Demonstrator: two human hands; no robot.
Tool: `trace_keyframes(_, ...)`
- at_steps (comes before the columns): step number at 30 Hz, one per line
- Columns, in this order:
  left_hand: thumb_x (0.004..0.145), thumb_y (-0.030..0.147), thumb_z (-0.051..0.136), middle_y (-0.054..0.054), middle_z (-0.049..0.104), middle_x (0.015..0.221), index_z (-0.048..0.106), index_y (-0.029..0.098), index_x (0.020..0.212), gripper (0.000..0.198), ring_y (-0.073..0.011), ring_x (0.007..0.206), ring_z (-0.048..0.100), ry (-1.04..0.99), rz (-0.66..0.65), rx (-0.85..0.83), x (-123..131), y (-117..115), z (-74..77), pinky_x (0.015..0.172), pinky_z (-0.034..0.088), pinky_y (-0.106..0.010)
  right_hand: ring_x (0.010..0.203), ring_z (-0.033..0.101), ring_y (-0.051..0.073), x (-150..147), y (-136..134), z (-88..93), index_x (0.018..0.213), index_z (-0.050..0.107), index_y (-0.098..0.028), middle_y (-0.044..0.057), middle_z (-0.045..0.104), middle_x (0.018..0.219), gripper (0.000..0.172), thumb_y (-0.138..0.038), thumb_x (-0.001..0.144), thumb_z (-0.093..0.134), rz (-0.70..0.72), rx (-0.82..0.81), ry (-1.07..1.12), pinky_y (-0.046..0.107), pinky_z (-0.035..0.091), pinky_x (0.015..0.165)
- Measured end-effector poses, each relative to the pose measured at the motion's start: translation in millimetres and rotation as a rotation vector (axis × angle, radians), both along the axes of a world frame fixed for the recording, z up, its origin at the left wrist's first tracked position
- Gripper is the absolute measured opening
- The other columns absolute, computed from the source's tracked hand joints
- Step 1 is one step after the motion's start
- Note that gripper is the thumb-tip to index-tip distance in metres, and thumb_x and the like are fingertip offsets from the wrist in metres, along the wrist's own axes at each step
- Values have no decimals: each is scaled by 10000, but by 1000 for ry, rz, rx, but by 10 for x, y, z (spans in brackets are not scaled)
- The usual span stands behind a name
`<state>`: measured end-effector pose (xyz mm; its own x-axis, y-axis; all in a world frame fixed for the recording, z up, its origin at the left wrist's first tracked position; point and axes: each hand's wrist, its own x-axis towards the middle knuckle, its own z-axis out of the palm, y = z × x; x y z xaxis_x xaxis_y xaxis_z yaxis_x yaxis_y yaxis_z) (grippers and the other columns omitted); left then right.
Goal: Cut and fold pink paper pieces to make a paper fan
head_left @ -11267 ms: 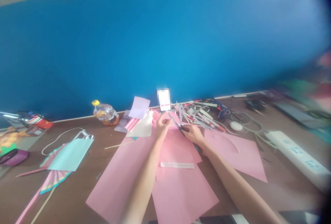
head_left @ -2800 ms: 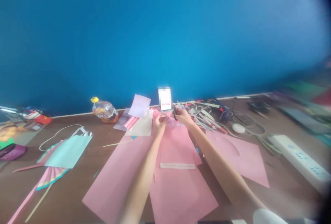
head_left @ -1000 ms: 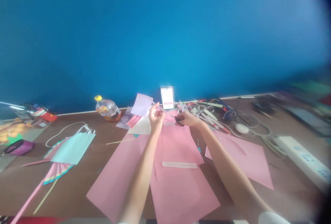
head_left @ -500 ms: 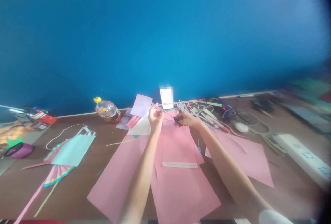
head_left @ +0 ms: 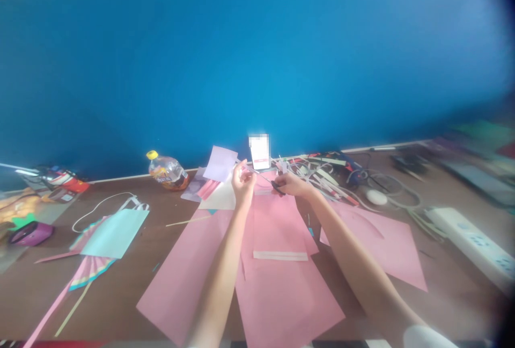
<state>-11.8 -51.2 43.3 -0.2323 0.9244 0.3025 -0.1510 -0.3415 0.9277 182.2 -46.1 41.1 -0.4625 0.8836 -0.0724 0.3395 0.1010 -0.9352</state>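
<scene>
The scissors (head_left: 278,188) sit at the far middle of the table (head_left: 124,300), above the far end of a pink sheet (head_left: 277,224), their dark handles gripped in the right hand (head_left: 290,184) and their blades pointing left toward the left hand (head_left: 243,180). Holding them by the handles presumably leaves the blades free to work. The left hand's thumb and fingers curl toward each other, perhaps steadying a thin piece of paper, but blur hides whether anything is pinched there. A phone (head_left: 260,156) stands upright just beyond, its lit screen facing the person, probably so it can be read with both hands occupied. Paper strips (head_left: 322,179) lie heaped to the far right, likely kept off the pink sheet. Both forearms reach forward from the near edge and converge, the left one steeper, the right one slanting inward with its wrist fairly straight.
</scene>
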Motion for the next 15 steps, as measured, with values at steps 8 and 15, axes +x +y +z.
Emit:
trace_keyframes(8,675,242,717,-96,553,1277,575,240,1223,566,-80,777,588,-5,5,-13,0,-3,-5,777,493,-263,567,552,134,16,7,-15,589,601,-161,22,624,571,219,-343,640,714,-8,-2,-7,258,421,582)
trace_keyframes(15,675,223,717,-82,601,1137,559,230,1245,592,-70,712,572,5,7,-13,0,-2,1,761,490,-260,573,529,123,19,40,-29,667,582,-165,9,612,609,263,-405,670,689,-36,16,-20,245,383,539)
